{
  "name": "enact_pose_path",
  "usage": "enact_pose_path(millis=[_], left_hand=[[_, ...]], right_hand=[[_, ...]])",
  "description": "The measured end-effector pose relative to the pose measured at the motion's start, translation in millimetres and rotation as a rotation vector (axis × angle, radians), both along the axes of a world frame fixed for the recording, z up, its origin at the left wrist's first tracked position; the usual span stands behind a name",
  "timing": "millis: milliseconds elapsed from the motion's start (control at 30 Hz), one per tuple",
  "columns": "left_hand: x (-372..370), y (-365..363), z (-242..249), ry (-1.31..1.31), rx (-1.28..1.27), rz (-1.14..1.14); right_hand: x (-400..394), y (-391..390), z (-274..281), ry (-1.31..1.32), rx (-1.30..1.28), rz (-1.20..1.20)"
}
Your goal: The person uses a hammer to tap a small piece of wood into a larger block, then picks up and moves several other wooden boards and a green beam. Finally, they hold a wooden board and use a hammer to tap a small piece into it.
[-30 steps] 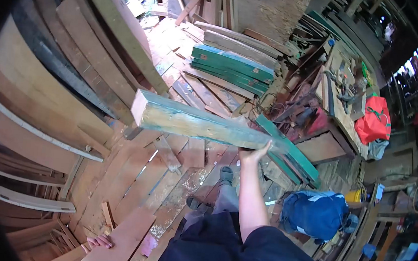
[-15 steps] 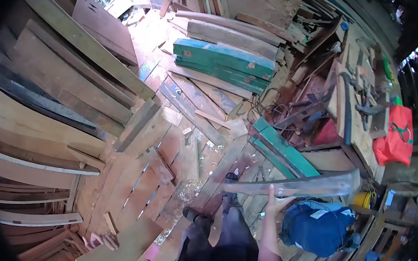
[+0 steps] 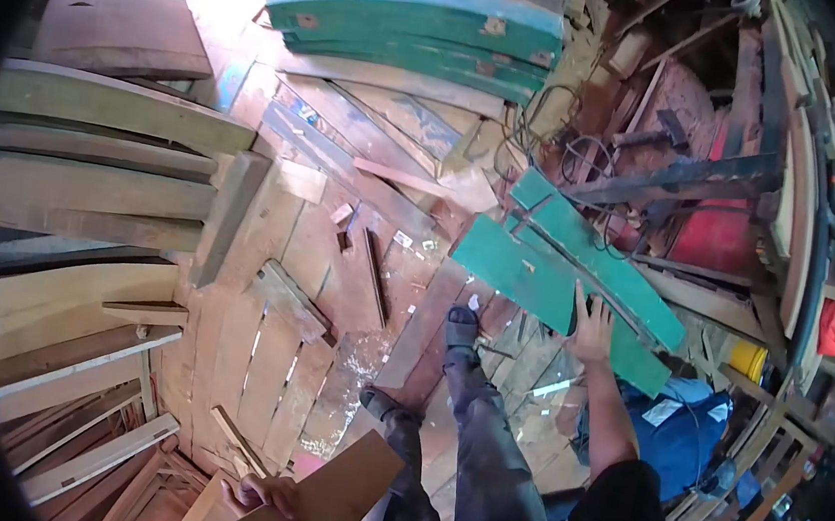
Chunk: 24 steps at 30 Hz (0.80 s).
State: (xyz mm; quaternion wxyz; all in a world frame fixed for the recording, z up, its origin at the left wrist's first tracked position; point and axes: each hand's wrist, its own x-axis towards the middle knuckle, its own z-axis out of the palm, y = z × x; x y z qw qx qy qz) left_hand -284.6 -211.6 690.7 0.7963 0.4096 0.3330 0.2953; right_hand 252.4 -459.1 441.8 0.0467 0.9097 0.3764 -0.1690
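At the lower left, my left hand [image 3: 266,495] is closed over the edge of a brown wooden board [image 3: 340,489]. This board is tilted up beside my legs, and my left arm is hidden. Further right, my right hand [image 3: 592,330] lies on a green painted board [image 3: 527,276] with its fingers stretched out across the face. That board rests beside another green board [image 3: 604,253] on the floor, its far end pointing up and left. A blue bag [image 3: 677,436] is just below my right forearm, partly covered by the arm.
Stacked planks [image 3: 92,194] line the left side. A longer green and blue beam [image 3: 410,29] lies at the back. Offcuts such as a short wood block [image 3: 293,299] and wood chips litter the plank floor. Cables [image 3: 561,124] tangle near the workbench [image 3: 800,147]. A yellow container [image 3: 747,360] stands at right.
The board in my right hand has come down and turned, showing its green face against the other green board. My fingers have spread onto it. The left-hand board has shifted right.
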Motion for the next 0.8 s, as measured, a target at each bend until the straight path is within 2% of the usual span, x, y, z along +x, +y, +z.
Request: enact_pose_path(millis=[33, 133, 233, 667, 800], left_hand=[[3.0, -2.8, 0.3, 0.046, -0.122, 0.024], [47.9, -9.3, -3.1, 0.005, -0.251, 0.07], [36.4, -12.5, -11.3, 0.109, -0.315, 0.077], [62.9, 7.2, -77.1, -0.084, -0.398, -0.117], [73.1, 11.1, -100.7, -0.198, -0.408, -0.221]], right_hand=[[6.8, -1.3, -11.6, -0.005, -0.062, 0.016], [23.4, -8.0, -46.2, -0.002, -0.143, 0.012], [44.3, -15.3, -76.8, -0.011, -0.182, -0.037], [132.0, -61.4, -135.6, -0.094, -0.338, -0.157], [140.8, -61.8, -130.8, -0.18, -0.419, -0.149]])
